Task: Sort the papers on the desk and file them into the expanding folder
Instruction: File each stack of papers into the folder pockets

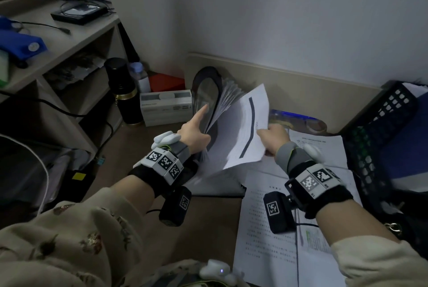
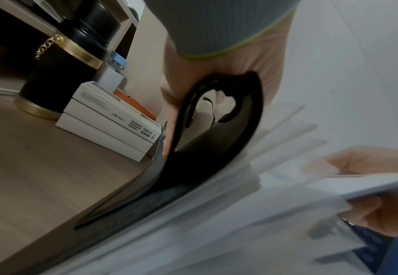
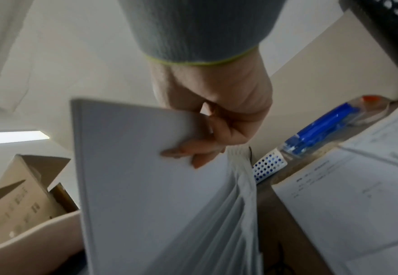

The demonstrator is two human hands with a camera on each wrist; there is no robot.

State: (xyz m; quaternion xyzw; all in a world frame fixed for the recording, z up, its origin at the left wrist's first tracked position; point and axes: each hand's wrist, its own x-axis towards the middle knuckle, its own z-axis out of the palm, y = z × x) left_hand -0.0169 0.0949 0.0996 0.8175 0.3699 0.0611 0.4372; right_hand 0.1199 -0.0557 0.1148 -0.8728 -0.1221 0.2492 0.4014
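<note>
The expanding folder point(image 1: 206, 92) stands open on the desk with its dark front cover pulled to the left and its white pleated pockets point(image 1: 228, 96) fanned out. My left hand point(image 1: 196, 125) grips that cover point(image 2: 216, 148), index finger laid straight along it. My right hand point(image 1: 269, 137) pinches the right edge of a printed white sheet point(image 1: 245, 131) and holds it tilted over the pockets. In the right wrist view the fingers point(image 3: 193, 154) clamp the sheet point(image 3: 134, 186) just above the pleats point(image 3: 240, 204). More printed papers point(image 1: 278, 222) lie flat on the desk under my right forearm.
A black mesh tray point(image 1: 379, 129) stands at the right edge. A clear pencil case point(image 1: 298, 120) lies by the back board. Left of the folder are stacked white boxes point(image 1: 165, 107), a black flask point(image 1: 122, 92) and a shelf unit point(image 1: 58, 39) with cables.
</note>
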